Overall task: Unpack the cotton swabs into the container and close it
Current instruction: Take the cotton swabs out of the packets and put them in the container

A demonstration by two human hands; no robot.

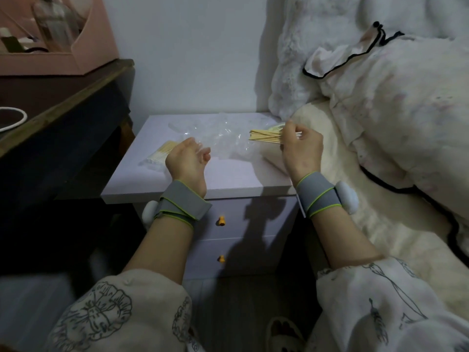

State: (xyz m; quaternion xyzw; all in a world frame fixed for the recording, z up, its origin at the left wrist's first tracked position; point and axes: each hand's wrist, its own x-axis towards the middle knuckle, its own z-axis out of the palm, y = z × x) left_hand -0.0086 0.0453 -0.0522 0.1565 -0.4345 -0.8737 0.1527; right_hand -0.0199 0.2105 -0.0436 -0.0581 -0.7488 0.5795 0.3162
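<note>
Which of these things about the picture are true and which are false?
1. The right hand holds a bunch of swabs. True.
2. The left hand holds a pair of scissors. False: no scissors show; its fingers curl loosely near the clear plastic.
3. More swabs lie in a pack left of the left hand. True.
4. The nightstand has blue drawer knobs. False: the knobs are orange.
5. Both wrists wear grey bands. True.
</note>
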